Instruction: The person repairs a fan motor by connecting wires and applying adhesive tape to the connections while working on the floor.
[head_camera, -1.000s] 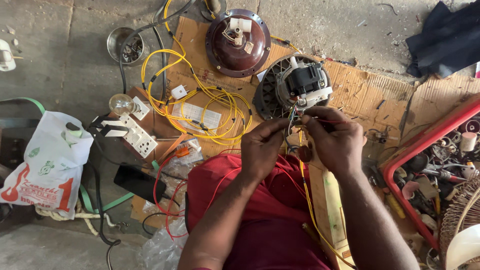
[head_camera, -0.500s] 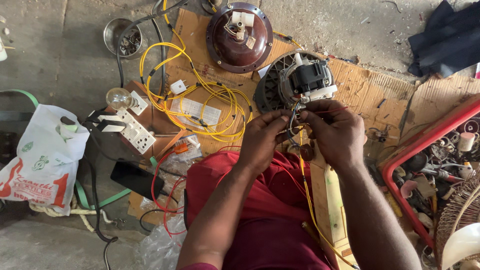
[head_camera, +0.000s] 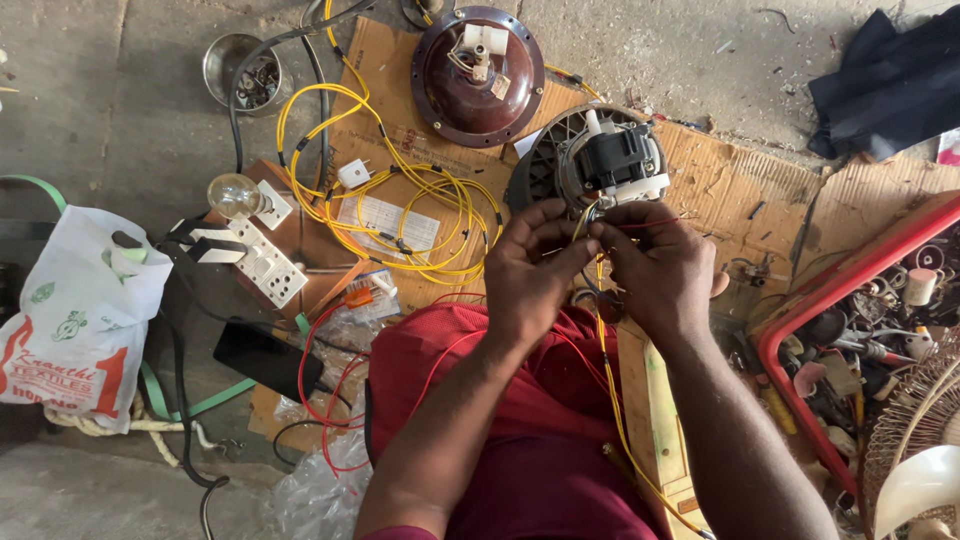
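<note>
Head view, left hand (head_camera: 530, 275) and right hand (head_camera: 660, 265) close together, fingers of both pinched on thin wires (head_camera: 598, 225) just below the fan motor (head_camera: 605, 160), on cardboard (head_camera: 740, 180) on the floor, yellow wire coil (head_camera: 400, 210) left of them, maroon dome cover (head_camera: 480, 75) near the cardboard's far edge

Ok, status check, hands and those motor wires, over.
Left hand and right hand both pinching thin wires at the fan motor. Yellow cable coil lies left, apart. Nothing blocking.
</note>
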